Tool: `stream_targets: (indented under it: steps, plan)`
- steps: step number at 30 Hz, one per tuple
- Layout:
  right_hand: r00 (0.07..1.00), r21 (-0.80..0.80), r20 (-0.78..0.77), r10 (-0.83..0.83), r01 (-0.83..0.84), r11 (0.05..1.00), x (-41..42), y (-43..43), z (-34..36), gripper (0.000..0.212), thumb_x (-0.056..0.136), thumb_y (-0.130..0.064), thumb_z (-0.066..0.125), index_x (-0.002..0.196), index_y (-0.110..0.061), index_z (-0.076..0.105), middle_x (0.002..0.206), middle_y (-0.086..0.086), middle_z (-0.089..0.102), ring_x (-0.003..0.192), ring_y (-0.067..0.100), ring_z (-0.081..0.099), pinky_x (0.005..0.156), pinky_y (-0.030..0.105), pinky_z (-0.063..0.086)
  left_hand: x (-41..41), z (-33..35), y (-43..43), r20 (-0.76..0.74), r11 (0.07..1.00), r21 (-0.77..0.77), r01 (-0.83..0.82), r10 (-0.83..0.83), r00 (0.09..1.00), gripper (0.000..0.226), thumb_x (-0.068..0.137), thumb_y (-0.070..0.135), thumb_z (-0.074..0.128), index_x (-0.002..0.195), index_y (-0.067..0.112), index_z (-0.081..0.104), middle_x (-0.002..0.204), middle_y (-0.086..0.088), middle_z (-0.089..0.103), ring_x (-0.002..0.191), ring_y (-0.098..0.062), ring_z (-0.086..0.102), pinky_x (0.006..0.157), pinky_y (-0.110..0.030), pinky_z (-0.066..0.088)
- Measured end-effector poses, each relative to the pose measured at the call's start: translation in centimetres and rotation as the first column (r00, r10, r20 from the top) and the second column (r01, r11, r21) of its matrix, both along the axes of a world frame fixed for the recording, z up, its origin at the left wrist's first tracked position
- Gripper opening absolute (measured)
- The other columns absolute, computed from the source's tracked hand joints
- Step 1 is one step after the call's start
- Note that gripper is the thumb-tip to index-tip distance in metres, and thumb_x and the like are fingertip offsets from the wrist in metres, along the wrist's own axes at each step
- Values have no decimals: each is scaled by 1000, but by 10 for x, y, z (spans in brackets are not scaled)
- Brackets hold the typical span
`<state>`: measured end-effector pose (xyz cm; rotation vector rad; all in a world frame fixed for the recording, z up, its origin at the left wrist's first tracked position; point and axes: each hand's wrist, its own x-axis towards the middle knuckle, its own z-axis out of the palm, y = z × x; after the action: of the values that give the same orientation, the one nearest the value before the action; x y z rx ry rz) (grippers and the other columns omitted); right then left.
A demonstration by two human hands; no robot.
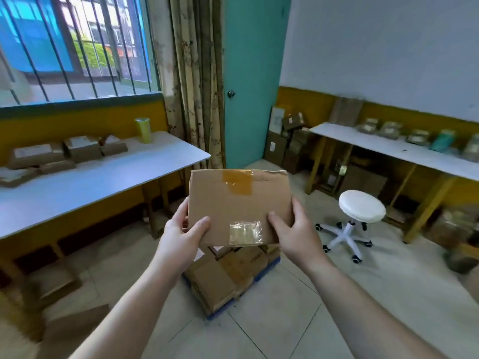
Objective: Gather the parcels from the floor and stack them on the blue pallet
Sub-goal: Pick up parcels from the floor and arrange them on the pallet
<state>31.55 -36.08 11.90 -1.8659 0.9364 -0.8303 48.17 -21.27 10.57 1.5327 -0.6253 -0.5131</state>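
"So, parcel (238, 206) position?"

"Held in mid-air at centre of view, above the blue pallet (219, 314). Flat brown cardboard, with brown tape at its far edge and a clear tape patch by its near edge."

"Grip state?"

"Both hands have hold of it. Left hand (181, 237): thumb on the top face, fingers curled round the left edge. Right hand (295, 231): thumb on top, fingers wrapped round the right edge. Each grip sits at a near corner."

"Pallet load?"

"Stacked boxes (223, 278) cover most of it. Only a blue rim shows at the near and right sides. It rests on the tiled floor (285, 320)."

"Anything loose on the floor?"

"Floor boxes (72, 330) at near left, blurred. Count not readable."

"Surroundings?"

"The left worktop (90, 182) carries small cartons (77, 149) at its far side and a green cup (142, 130). The right worktop (337, 132) holds a row of packets (388, 129). A white stool (361, 206) stands between the right worktop and the pallet. A teal door (248, 86) is at far centre, with a curtain (197, 86) just left of it. A barred window (77, 47) is at far left."
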Motion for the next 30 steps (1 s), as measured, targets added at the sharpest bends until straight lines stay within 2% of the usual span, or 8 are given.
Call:
stream_targets:
  steps: [6,12,18,21,23,26,28,30]
  plan:
    - [999,25,15,-47,46,999,1,-66,-7,40,89,-46,58,124,-45,39,108,-22,52,100,5,52,86,29,44,9,-2,-77,-23,999,8,51,-51,998,59,88,36,61,139,47,33,114,9,62,97,-13,65,74,-25,56]
    - [996,15,73,-55,54,998,44,-151,2,34,90,-43,57,115,-51,36,98,-34,49,85,-22,51,55,4,42,59,4,-168,-36,993,-99,65,-69,997,54,84,41,65,132,48,40,122,5,56,101,-16,63,78,-34,56]
    - [996,73,68,-52,47,996,89,-231,5,33,91,-42,56,115,-48,34,96,-30,50,80,-26,50,51,3,42,120,16,-254,-108,977,-170,128,-147,983,51,81,27,69,125,44,50,109,6,64,85,-8,69,57,-18,54]
    - [985,166,167,-44,16,986,93,-272,2,46,87,-39,64,122,-48,35,105,-25,51,88,-11,57,59,8,47,133,14,-295,-102,983,-107,148,-159,982,44,78,28,73,115,44,55,106,9,66,83,-10,70,62,-24,56]
    - [953,323,297,-52,-49,945,92,-304,-4,63,85,-34,68,135,-47,32,115,-16,54,98,6,61,74,24,54,137,14,-318,-106,981,-28,192,-194,975,41,72,30,76,107,42,59,105,6,66,82,-12,70,65,-29,57]
    - [916,550,396,-70,-175,817,95,-349,-16,47,86,-27,66,129,-34,48,109,-2,66,89,19,68,69,34,55,143,19,-352,-111,987,23,162,-158,981,41,64,34,76,102,38,62,104,2,67,82,-16,70,63,-30,56]
    - [917,597,392,-69,-196,778,101,-375,-24,37,87,-29,64,122,-27,55,105,5,68,87,21,67,66,36,54,140,17,-378,-144,1000,-18,7,-9,990,52,73,33,74,120,32,52,112,0,61,88,-18,68,63,-30,54]
    - [909,603,408,-85,-199,772,108,-400,-27,35,87,-37,63,120,-28,54,106,5,67,88,20,66,59,34,54,125,6,-405,-276,994,-73,-84,61,959,68,82,31,69,137,36,30,124,-3,53,100,-22,63,73,-38,55]
